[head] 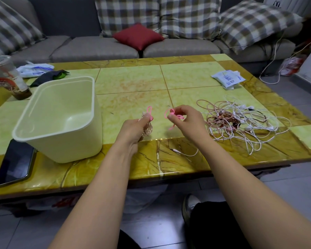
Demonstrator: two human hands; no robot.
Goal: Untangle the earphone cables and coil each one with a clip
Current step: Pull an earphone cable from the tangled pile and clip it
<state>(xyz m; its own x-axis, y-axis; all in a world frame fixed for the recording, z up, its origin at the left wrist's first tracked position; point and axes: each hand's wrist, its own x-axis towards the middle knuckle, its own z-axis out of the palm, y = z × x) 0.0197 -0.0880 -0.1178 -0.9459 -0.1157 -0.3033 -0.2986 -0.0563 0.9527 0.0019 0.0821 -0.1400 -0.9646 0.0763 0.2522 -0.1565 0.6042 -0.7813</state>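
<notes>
My left hand point(133, 130) holds a coiled pale pink earphone cable point(148, 130) above the table, with a pink twist tie point(149, 110) sticking up from the coil at my fingertips. My right hand point(187, 121) pinches a bunch of loose pink twist ties point(172, 117) a little to the right. A tangled heap of white and rose-coloured earphone cables point(241, 121) lies on the table right of my right hand. One white cable end with a jack plug point(176, 150) trails toward the table's front edge.
A cream plastic bin point(61, 119) stands open at the left on the green and yellow table point(133, 81). A dark phone point(14, 163) lies at the front left. A drink cup point(7, 78), wrappers point(34, 69) and a tissue pack point(227, 79) sit further back.
</notes>
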